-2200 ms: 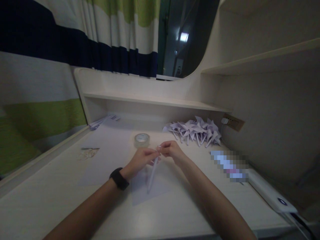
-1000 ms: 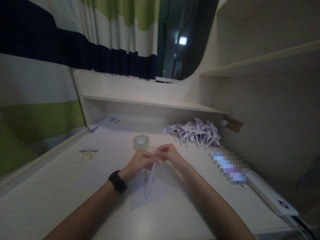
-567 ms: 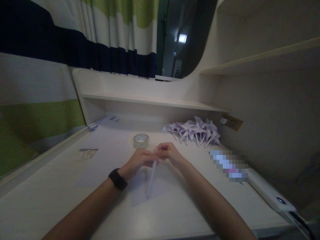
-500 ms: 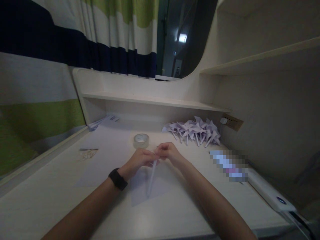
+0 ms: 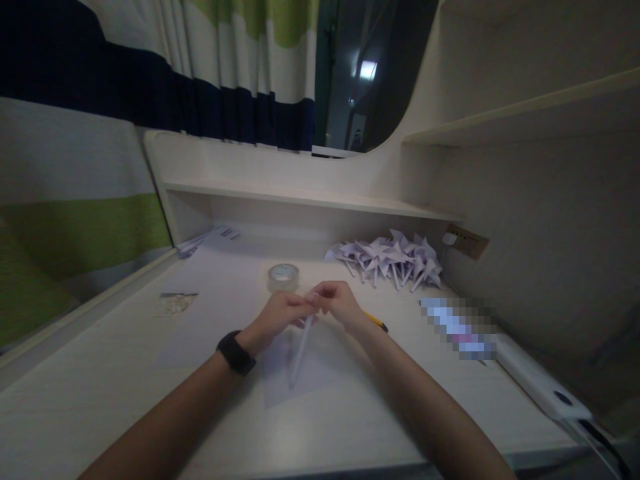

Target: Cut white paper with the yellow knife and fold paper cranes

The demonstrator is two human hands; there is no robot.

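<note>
A slim white rolled-paper stick (image 5: 300, 353) slants down toward me from between my hands. My left hand (image 5: 280, 319), wearing a black band on its wrist, is closed around the stick near its upper end. Against those fingertips, my right hand (image 5: 336, 301) pinches at the top of the stick; the fingers partly hide that end. Underneath lies a white paper sheet (image 5: 277, 390). A roll of clear tape (image 5: 283, 277) rests just beyond my left hand. Beside my right wrist shows part of a yellow and black pen-like tool (image 5: 376, 322).
Several white paper pinwheels (image 5: 385, 257) are piled at the back right. Large white paper (image 5: 220, 300) covers the left side, near a small patterned piece (image 5: 176, 305). A pixelated phone-like object (image 5: 455, 327) and a white power strip (image 5: 533, 380) lie along the right wall.
The stick's lower end has shifted slightly left. The yellow and black tool now shows beside my right wrist. My hands stay together, and the view has tilted a little.
</note>
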